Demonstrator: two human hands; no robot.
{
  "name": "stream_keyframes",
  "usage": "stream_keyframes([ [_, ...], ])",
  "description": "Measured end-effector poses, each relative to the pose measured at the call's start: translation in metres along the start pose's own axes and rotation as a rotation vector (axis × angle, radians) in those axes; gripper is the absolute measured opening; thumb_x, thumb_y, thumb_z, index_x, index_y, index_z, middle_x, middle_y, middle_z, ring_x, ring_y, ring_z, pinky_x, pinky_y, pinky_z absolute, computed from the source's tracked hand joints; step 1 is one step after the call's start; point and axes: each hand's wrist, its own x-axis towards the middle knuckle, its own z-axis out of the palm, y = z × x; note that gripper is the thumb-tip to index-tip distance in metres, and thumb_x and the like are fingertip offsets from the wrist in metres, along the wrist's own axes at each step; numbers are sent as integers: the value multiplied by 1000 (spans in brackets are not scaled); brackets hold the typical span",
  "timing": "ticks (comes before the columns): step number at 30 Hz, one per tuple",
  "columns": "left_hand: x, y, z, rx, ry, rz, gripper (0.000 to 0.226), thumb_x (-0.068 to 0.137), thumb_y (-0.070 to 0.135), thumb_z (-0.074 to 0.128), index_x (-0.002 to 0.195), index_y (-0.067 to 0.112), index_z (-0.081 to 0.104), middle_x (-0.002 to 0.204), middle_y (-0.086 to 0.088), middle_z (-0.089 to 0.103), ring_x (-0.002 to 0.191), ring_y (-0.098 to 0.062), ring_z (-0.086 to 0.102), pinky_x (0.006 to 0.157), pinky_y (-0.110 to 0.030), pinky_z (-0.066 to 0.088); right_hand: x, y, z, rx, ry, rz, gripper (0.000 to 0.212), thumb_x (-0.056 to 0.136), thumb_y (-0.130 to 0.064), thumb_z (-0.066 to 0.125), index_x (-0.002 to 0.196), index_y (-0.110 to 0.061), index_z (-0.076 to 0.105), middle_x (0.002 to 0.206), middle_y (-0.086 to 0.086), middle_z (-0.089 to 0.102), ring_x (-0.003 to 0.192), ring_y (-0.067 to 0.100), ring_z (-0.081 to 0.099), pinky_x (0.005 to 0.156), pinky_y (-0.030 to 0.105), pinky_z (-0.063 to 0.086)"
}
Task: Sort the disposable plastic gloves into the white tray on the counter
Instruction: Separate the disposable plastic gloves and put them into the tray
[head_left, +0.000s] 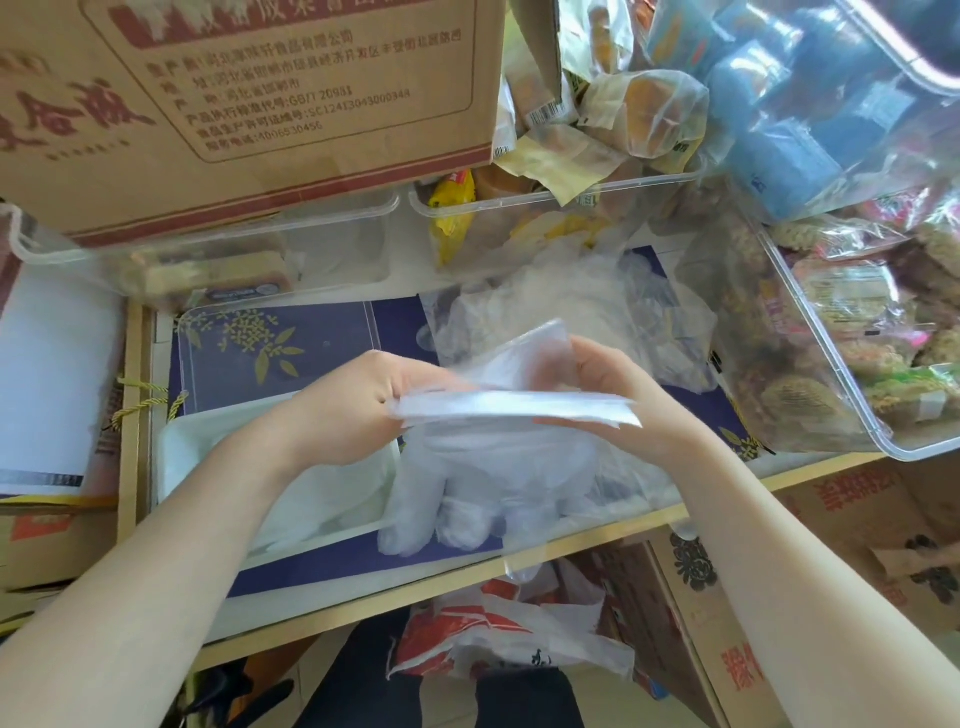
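The big cardboard box (249, 98) stands at the back, over one clear tub (208, 249). Two more clear tubs of wrapped snacks are there, one in the middle (545, 208) and one at the right (841, 332); so I count three tubs.

The surface (322, 343) is dark blue with a gold flower print. On it, near the front left, lies the one white tray (176, 452), partly under the left forearm. Some thin clear plastic seems to lie in it already, but I cannot tell how many pieces.

The glove stack (514, 408) is held above the surface, between the tray and the right tub, with glove fingers hanging down from it. How many gloves it has I cannot count, they are too thin and clear. A loose pile of more gloves (571, 306) lies behind it.

Both hands are in view. The left hand (358, 405) pinches the left end of the stack, and the right hand (618, 395) has its fingers curled round the right end; so each grip is clamped on the stack.

To do this step well, I think the cuffs should stay level and together while the stack goes left and down, so the hanging fingers lie flat inside the tray and do not fold over its rim.
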Motion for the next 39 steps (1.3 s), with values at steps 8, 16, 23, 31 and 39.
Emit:
stream_keyframes([
  [8, 10, -17, 5, -238, 403, -219, 24, 91, 4, 53, 86, 25, 62, 79, 25, 66, 78, 11, 58, 75, -8, 41, 6, -6, 31, 13, 425, 49, 15, 86, -15, 65, 93, -7, 54, 88, 28, 64, 77, 37, 62, 68, 44, 49],
  [16, 8, -39, 10, 353, 623, -244, 30, 94, 32, 45, 89, 6, 60, 68, -13, 63, 71, -34, 57, 63, -37, 41, 34, 12, 45, -166, 385, 138, 16, 94, -12, 48, 108, -16, 54, 59, -4, 50, 47, 2, 42, 49, 18, 35],
  [23, 10, -58, -1, 188, 681, -290, 19, 96, 22, 46, 84, 20, 61, 75, -16, 63, 68, -32, 50, 61, -33, 35, 53, 74, 12, -835, 376, 486, 77, 91, -43, 51, 149, -10, 11, 158, 9, 7, 144, 29, 9, 114, 38, 14],
  [31, 11, -55, -5, 71, 676, -290, 35, 97, 16, 45, 66, 29, 52, 43, 21, 52, 43, 4, 44, 45, -10, 30, 49, 100, 4, -979, 494, 305, 33, 95, -29, 48, 125, -18, 55, 143, 11, 43, 125, 37, 38, 94, 44, 35],
  [39, 12, -45, 0, -108, 684, -266, 30, 96, 18, 49, 69, 28, 57, 41, 16, 45, 42, -1, 37, 52, -20, 31, 38, 88, -9, -825, 512, 283, 28, 93, -28, 52, 107, -4, 58, 118, 13, 52, 109, 31, 45, 72, 33, 35],
])
